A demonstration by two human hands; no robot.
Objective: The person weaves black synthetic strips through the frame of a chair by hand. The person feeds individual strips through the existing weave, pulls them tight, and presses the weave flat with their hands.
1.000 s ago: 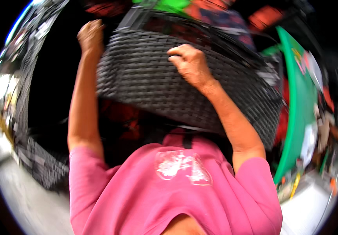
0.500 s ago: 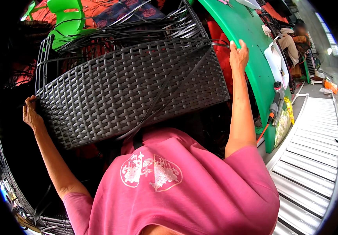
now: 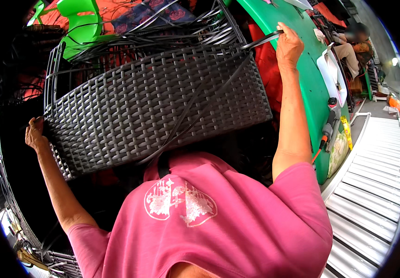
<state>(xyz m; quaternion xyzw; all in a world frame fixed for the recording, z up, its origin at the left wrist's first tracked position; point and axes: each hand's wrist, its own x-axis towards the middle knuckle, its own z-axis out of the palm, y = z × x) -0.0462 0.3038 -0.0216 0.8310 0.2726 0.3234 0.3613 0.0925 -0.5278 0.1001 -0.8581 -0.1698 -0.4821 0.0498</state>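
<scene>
A dark woven rattan panel [image 3: 158, 102], made of flat plastic strips on a frame, lies tilted across the space before me. My right hand [image 3: 289, 48] is closed on a dark flat strip [image 3: 262, 40] that runs taut from the panel's upper right corner. At the panel's left edge, my left hand [image 3: 36, 134] has its fingers curled together. What they pinch there is hidden. Another loose strip [image 3: 181, 116] crosses the weave diagonally, down to its lower edge near my shirt.
Many loose dark strips [image 3: 163, 37] lie behind the panel, near a green plastic chair [image 3: 79, 18]. To the right stands a green table [image 3: 309, 92] with a power tool [image 3: 328, 125] at its side. Beyond are a white slatted rack [image 3: 371, 185] and a seated person [image 3: 359, 44].
My right hand has moved up and right, closing on the strip and drawing it out longer from the corner. My left hand stays at the panel's left edge.
</scene>
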